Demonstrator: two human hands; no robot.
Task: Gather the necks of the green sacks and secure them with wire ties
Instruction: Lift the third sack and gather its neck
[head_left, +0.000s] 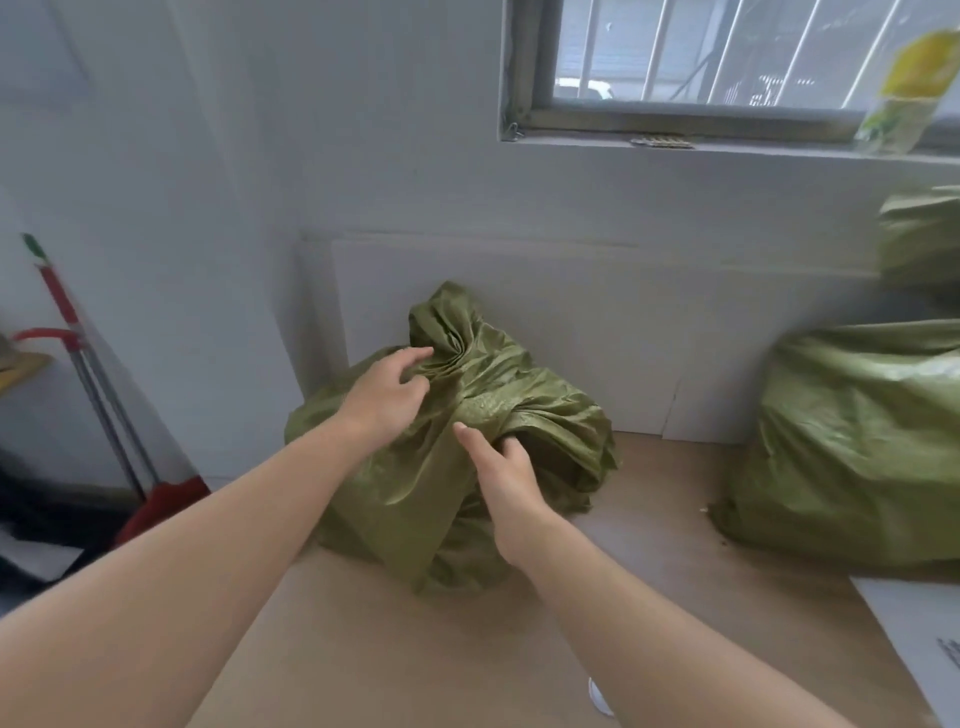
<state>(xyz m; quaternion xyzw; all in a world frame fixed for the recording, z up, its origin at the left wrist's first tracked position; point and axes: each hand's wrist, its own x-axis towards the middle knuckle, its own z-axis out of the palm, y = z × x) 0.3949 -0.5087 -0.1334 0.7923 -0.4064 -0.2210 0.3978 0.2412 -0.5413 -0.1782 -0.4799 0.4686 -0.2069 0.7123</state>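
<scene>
A green woven sack (415, 499) stands on the wooden floor against a white board. Its neck (457, 332) is bunched into pleats and sticks up at the top. My left hand (387, 392) rests on the sack just left of the pleats, fingers loosely curled and apart, touching the fabric. My right hand (501, 467) presses into a fold on the sack's right shoulder, thumb up and fingers tucked into the cloth. No wire tie shows on this sack or in either hand.
Another filled green sack (852, 447) lies at the right, with a third sack (922, 234) behind it. A red-handled mop and dustpan (104, 395) lean at the left wall. White sheets (919, 639) lie at the lower right. A window (727, 67) is above.
</scene>
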